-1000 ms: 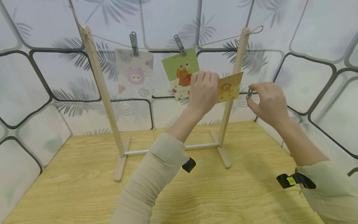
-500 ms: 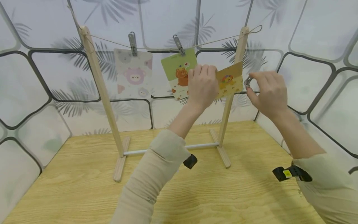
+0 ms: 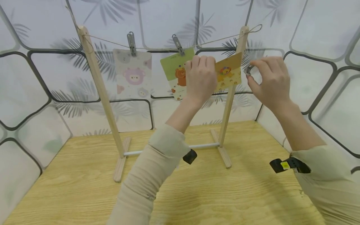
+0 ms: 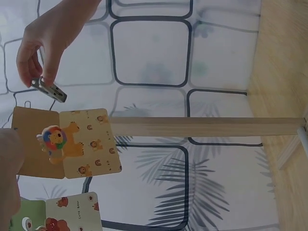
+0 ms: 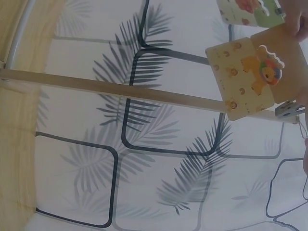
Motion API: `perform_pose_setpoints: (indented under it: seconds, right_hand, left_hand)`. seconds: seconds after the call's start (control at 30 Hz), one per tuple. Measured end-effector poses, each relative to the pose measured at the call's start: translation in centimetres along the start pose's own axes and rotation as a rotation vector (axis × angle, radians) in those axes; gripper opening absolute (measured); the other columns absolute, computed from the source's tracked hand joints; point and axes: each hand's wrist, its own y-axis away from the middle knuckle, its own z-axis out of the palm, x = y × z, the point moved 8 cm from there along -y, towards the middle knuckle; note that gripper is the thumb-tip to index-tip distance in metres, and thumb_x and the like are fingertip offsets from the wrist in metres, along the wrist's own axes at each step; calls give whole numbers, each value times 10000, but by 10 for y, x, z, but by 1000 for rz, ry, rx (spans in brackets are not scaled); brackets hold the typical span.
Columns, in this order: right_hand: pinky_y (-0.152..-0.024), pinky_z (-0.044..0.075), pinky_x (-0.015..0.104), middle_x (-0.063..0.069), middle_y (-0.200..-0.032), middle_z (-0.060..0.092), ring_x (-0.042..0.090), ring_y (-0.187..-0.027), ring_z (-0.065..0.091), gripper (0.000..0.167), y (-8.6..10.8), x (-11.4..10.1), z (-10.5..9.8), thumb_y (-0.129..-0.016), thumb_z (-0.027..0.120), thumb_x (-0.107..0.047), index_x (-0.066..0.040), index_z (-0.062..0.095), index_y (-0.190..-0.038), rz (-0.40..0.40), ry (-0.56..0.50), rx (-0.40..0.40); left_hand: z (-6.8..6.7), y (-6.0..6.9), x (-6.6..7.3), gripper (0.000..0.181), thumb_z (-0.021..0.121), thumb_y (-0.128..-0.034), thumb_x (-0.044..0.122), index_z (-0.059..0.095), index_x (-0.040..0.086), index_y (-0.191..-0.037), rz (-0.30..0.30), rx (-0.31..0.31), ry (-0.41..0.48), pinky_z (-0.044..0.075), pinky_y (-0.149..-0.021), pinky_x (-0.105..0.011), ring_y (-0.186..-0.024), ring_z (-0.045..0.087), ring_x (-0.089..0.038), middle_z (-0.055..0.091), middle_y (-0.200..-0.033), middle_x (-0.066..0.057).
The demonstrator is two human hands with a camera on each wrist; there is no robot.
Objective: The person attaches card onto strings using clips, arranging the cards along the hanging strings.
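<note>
My left hand point(image 3: 201, 79) pinches the upper left part of a brown and yellow lion card point(image 3: 228, 73), held below the string near the right post. In my right hand point(image 3: 270, 82), thumb and fingers pinch a metal clip point(image 3: 248, 69), just right of the card and apart from it in the head view. The left wrist view shows the same clip point(image 4: 49, 89) above the card point(image 4: 91, 143). To the left, a green bear card point(image 3: 175, 73), partly hidden by my left hand, hangs tilted from a clip point(image 3: 178, 44). A pale pink card point(image 3: 133, 73) hangs from another clip point(image 3: 131, 43).
Two wooden posts, left point(image 3: 100, 84) and right point(image 3: 231, 93), carry the sagging string point(image 3: 212, 41). A white bar point(image 3: 203, 146) joins their feet on the wooden table point(image 3: 213, 193). Patterned cloth point(image 3: 171, 18) stands behind.
Both hands have risen, lifting the lion card and the clip closer to the string. The clip has turned in my right fingers. The hanging cards stay in place.
</note>
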Motion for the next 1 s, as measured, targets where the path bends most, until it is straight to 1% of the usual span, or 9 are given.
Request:
perform_pose_setpoints:
  seconds: [0.1, 0.17, 0.27, 0.37, 0.53, 0.7, 0.83, 1.0]
  right_hand:
    - [-824, 355, 483, 227, -943, 567, 408, -915, 482, 260, -4, 2, 2, -735, 671, -1, 50, 619, -985, 23, -5, 18]
    - [-839, 357, 475, 226, -941, 568, 407, -922, 483, 262, -6, 3, 2, -733, 672, -1, 48, 619, -985, 34, -6, 26]
    - [-864, 355, 462, 227, -938, 571, 409, -925, 482, 264, -9, 4, 2, -725, 673, 2, 48, 620, -980, 45, -17, 40]
    - [-880, 357, 455, 226, -947, 579, 414, -935, 487, 267, -12, 3, 3, -725, 677, -1, 52, 622, -980, 43, -20, 37]
    - [-838, 351, 484, 229, -951, 579, 417, -925, 482, 254, -19, 1, 5, -740, 674, -3, 62, 610, -977, 17, -6, 20]
    - [-811, 348, 497, 228, -951, 576, 409, -931, 482, 267, -31, 0, 7, -743, 675, -7, 58, 603, -991, 4, 4, 13]
    - [-793, 354, 490, 216, -958, 586, 396, -935, 487, 272, -42, -2, 7, -749, 665, -13, 46, 604, -1007, -2, 13, 18]
    - [-779, 352, 480, 213, -967, 589, 389, -938, 484, 266, -56, -5, 7, -765, 652, -16, 43, 601, -1020, -7, 33, 14]
  left_hand:
    - [0, -3, -4, 280, 304, -846, -9, 564, 92, -859, -6, -12, -22, 283, -701, -322, -765, 432, -200, 524, -777, -20]
    - [1, -5, -5, 278, 306, -849, -5, 566, 88, -880, -11, -31, -24, 291, -710, -321, -783, 442, -201, 539, -810, -22]
    - [1, -5, -6, 283, 308, -852, -2, 573, 86, -899, -18, -42, -20, 295, -715, -323, -788, 443, -202, 555, -842, -25]
    - [2, -5, -7, 282, 313, -859, 3, 578, 93, -898, -32, -45, -22, 292, -722, -327, -780, 439, -200, 562, -840, -19]
    - [2, -6, -9, 271, 319, -851, 5, 571, 103, -868, -52, -48, -38, 278, -725, -328, -776, 428, -199, 544, -799, -13]
    - [1, -11, -14, 266, 313, -845, 2, 558, 106, -840, -80, -52, -76, 281, -717, -325, -778, 440, -198, 537, -779, -15]
    - [1, -14, -18, 263, 315, -870, 14, 559, 107, -839, -96, -60, -108, 298, -715, -327, -797, 465, -205, 556, -798, -21]
    - [2, -16, -20, 271, 321, -883, 18, 578, 101, -866, -96, -86, -106, 302, -726, -329, -814, 474, -206, 571, -823, -24]
